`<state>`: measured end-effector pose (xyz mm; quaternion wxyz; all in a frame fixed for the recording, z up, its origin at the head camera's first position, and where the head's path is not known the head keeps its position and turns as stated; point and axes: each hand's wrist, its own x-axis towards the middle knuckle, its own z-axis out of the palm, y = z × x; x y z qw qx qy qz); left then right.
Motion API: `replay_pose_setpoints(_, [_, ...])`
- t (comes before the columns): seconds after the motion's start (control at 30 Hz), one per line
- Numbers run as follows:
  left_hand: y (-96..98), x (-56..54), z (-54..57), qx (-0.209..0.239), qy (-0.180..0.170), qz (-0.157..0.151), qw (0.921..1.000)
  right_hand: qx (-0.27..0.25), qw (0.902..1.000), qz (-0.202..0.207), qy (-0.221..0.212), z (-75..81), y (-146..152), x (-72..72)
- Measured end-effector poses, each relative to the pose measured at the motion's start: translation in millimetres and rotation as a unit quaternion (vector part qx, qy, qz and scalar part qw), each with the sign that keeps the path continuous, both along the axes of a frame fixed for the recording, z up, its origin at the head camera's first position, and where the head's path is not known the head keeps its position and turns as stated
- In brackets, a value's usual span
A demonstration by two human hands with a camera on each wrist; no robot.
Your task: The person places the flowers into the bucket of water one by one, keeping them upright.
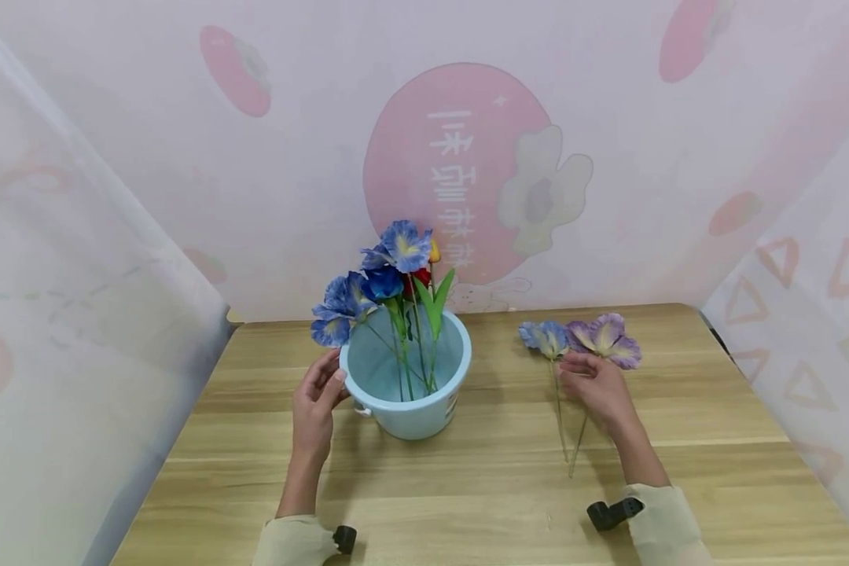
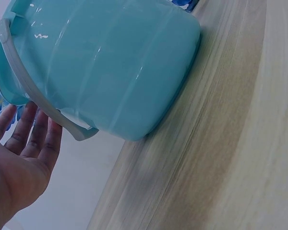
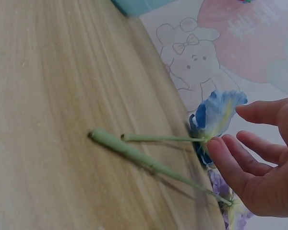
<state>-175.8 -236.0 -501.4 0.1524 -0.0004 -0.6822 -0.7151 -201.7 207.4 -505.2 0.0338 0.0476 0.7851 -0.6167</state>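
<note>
A light-blue bucket (image 1: 413,417) stands upright on the table, holding artificial flowers: blue irises (image 1: 405,248), a dark blue bloom (image 1: 384,283), a red one and a yellow one. At its left rim, my left hand (image 1: 316,405) holds the edge, fingers beside the pale handle (image 2: 38,100). On the right lie a blue flower (image 1: 545,338) and a purple flower (image 1: 611,342), stems towards me. My right hand (image 1: 597,385) is over them; in the right wrist view its thumb and fingers are spread apart, a fingertip at the base of the blue flower (image 3: 216,115).
The wooden table (image 1: 502,487) meets a pale printed backdrop (image 1: 311,157) behind the bucket, with more printed panels on both sides. Black wrist devices (image 1: 611,515) sit at both cuffs.
</note>
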Motion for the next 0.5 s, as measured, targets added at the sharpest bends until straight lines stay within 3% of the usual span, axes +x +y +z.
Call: replay_pose_setpoints(0.5, [-1.1,0.8,-0.3,0.002,0.004,-0.001,1.0,-0.014,0.9962,0.049,-0.071,-12.4,3,-3.4])
